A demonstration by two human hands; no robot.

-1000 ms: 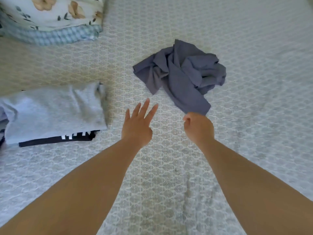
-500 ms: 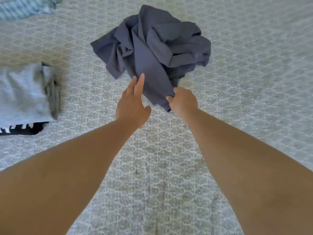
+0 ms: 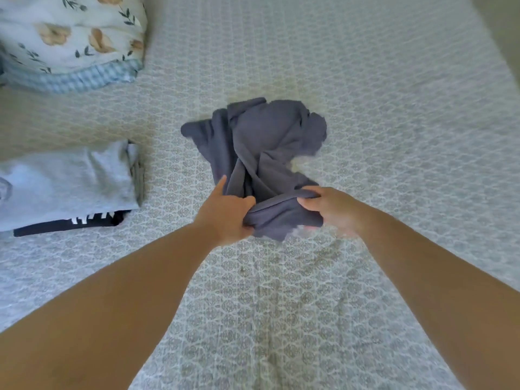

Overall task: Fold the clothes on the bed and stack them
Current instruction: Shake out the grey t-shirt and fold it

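a crumpled dark grey garment (image 3: 261, 142) lies mid-frame on the patterned bed (image 3: 394, 136). the left hand (image 3: 225, 212) and right hand (image 3: 332, 211) each grip its bunched near edge with curled fingers.

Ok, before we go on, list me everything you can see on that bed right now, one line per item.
crumpled garment: 1, dark grey, bed centre, near edge gripped by both hands
folded garment: 1, light grey, left side, top of the stack
black garment: 1, black with white marks, under the light grey one
pillow: 1, white floral with blue check edge, far left corner
bedspread: 1, pale grey patterned, under everything
left hand: 1, grips the dark garment
right hand: 1, grips the dark garment
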